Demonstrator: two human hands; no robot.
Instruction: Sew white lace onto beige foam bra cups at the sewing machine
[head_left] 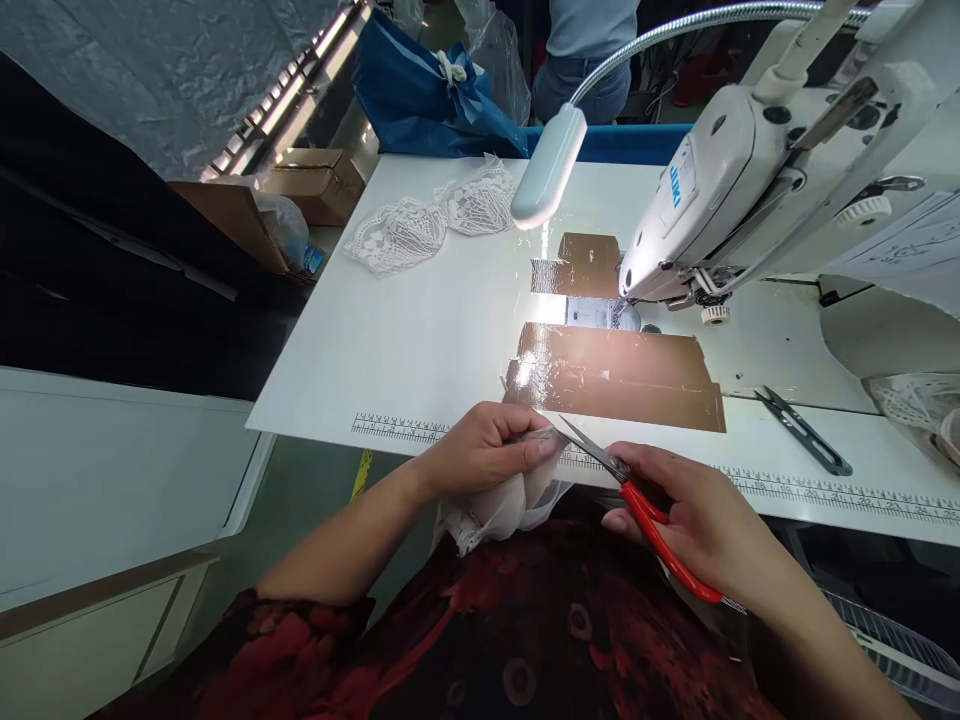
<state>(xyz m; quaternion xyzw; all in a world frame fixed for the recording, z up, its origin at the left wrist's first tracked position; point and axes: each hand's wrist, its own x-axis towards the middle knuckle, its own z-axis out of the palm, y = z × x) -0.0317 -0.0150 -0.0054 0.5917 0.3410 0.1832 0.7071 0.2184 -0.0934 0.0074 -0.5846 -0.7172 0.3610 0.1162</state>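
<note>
My left hand (501,448) pinches a piece of sheer white fabric (501,510) near the table's front edge; the rest of the cloth hangs over my lap. In my right hand (694,515) are red-handled scissors (651,525), their pointed blades slightly apart and reaching to the edge of the fabric beside my left fingertips. White lace pieces (420,228) lie at the back left of the white table (390,340).
A white sewing machine (712,200) stands at the right, with a lamp (551,165) beside it. Brown tape (622,375) covers part of the table. Thread snips (804,432) lie front right. Behind the table are a blue bag (427,95) and a person (589,50).
</note>
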